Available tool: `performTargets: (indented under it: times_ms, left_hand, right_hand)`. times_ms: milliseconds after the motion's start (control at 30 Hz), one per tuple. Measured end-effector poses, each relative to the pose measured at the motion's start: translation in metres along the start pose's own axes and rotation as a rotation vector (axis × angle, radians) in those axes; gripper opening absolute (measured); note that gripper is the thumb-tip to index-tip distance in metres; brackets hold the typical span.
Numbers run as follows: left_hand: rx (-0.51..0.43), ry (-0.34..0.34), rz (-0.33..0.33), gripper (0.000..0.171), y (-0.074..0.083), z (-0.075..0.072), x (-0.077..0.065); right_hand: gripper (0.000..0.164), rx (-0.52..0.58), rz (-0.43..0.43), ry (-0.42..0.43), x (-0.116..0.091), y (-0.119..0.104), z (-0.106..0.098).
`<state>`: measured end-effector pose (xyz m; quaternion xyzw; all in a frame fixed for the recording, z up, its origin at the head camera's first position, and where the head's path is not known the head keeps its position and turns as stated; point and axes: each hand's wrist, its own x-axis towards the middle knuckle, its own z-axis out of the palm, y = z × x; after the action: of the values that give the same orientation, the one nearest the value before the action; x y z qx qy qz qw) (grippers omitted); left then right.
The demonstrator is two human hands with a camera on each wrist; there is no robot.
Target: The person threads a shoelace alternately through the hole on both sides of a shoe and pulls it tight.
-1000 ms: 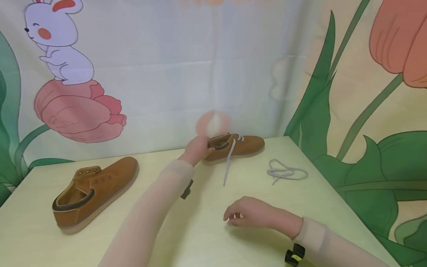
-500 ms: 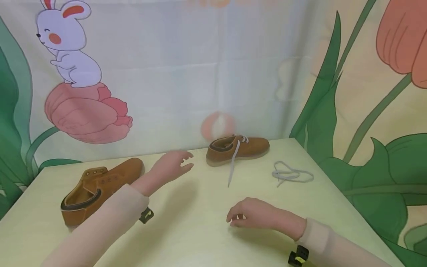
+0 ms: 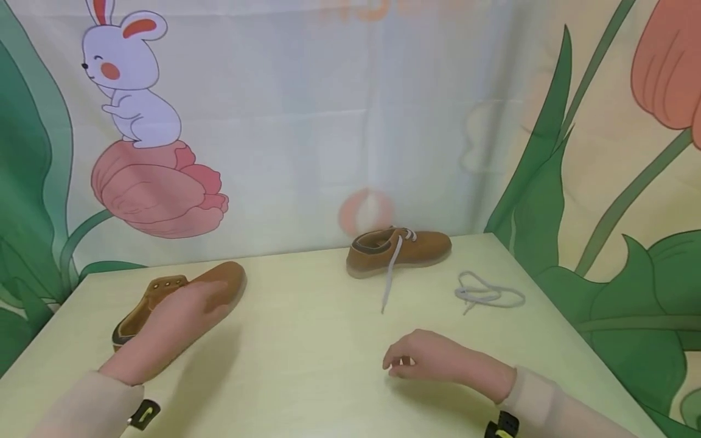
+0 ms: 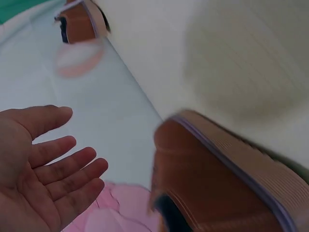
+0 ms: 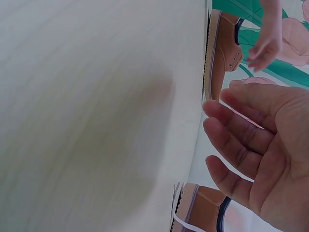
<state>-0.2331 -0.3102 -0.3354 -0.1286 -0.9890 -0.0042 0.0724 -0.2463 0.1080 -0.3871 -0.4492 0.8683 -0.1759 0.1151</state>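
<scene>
My left hand [image 3: 183,310] hovers over the brown shoe [image 3: 234,281] on the left, hiding its middle in the head view. That shoe has bare eyelets and an open tongue area. The left wrist view shows the fingers spread and relaxed, holding nothing, with the shoe [image 4: 207,179] beside them. Lower right of centre, my right hand [image 3: 429,356] hangs loosely curled over the table, also holding nothing. A second brown shoe [image 3: 429,248] stands at the back, a pale shoelace [image 3: 392,267] threaded at its front eyelets and trailing onto the table.
A loose grey-white shoelace [image 3: 498,303] lies looped on the table's right side, in front of the second shoe. The pale wooden table [image 3: 296,340] meets a printed cloth backdrop [image 3: 285,152] at its back edge.
My left hand has let go of the heel of the back shoe and moved left, over the other shoe. The right hand stays put. The head view has swung slightly left.
</scene>
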Motion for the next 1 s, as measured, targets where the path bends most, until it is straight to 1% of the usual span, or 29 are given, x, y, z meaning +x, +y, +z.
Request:
performTargets:
  times_ms: [67,100,200,300,333,400,500,567,700,767,800,867,1000]
  left_hand:
    - [-0.015,0.024,-0.024,0.024,-0.012,0.002,-0.011]
    - [-0.178,0.091,-0.052,0.035,-0.017,0.004,-0.016]
    - [-0.159,0.104,-0.065,0.046,-0.033,0.007,-0.028]
    - [-0.149,0.079,-0.096,0.05,-0.046,0.009,-0.035]
    - [-0.147,0.066,-0.105,0.048,-0.05,0.009,-0.036]
    - [-0.148,0.047,-0.119,0.039,-0.055,0.009,-0.04]
    - [-0.156,0.017,-0.137,0.024,-0.06,0.009,-0.043]
    - [-0.155,-0.005,-0.144,0.023,-0.061,0.008,-0.042]
    - [-0.168,-0.086,-0.19,0.025,-0.065,0.008,-0.036]
    - [-0.169,-0.111,-0.208,0.021,-0.066,0.009,-0.034]
    - [-0.173,-0.118,-0.216,0.017,-0.067,0.01,-0.034]
    - [-0.175,-0.111,-0.211,0.015,-0.067,0.013,-0.033]
    - [-0.189,-0.067,-0.202,0.013,-0.065,0.018,-0.035]
  right_hand:
    - [0.014,0.004,0.001,0.001,-0.002,0.002,0.001]
    - [0.014,0.005,0.002,0.002,-0.004,0.002,0.001]
    - [0.015,0.014,0.012,0.008,-0.007,0.004,0.002]
    - [0.015,0.014,0.02,0.012,-0.009,0.004,0.001]
    - [0.015,0.015,0.024,0.012,-0.009,0.004,0.001]
    - [0.015,0.017,0.031,0.01,-0.009,0.004,-0.001]
    - [0.014,0.012,0.028,0.007,-0.009,0.003,-0.004]
    - [0.014,0.011,0.025,0.005,-0.009,0.004,-0.005]
    - [0.014,0.001,0.011,0.005,-0.009,0.003,-0.006]
    - [0.014,0.0,0.01,0.003,-0.008,0.003,-0.006]
    - [0.014,0.0,0.012,0.002,-0.008,0.003,-0.006]
    - [0.014,0.001,0.013,0.0,-0.008,0.003,-0.005]
    - [0.014,0.01,0.019,0.007,-0.008,0.003,-0.004]
